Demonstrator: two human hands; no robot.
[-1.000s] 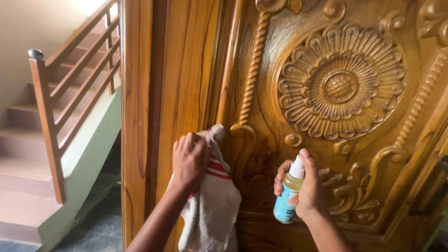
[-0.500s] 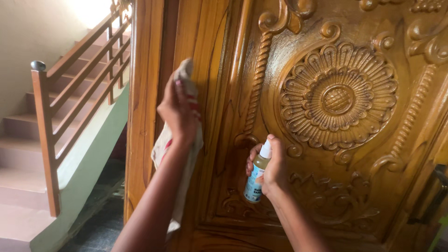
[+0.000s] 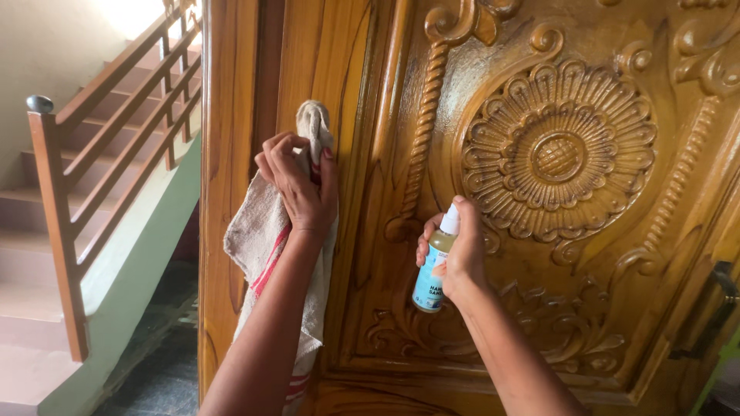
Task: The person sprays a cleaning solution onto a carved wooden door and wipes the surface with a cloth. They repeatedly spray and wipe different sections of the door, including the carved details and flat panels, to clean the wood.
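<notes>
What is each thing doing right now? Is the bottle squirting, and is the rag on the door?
Left hand: fingers closed around the cloth.
Cloth: bunched at the top, pressed to the door, rest hanging down.
Right hand: gripping the spray bottle, one finger on its top.
Spray bottle: upright, nozzle toward the door; no spray visible.
Carved door: glossy; whether it is open or closed cannot be told.
Stair railing: upright, untouched.

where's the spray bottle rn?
Head view, centre: the spray bottle is in the right hand, held against the carved door, just below-left of the flower medallion.
</notes>
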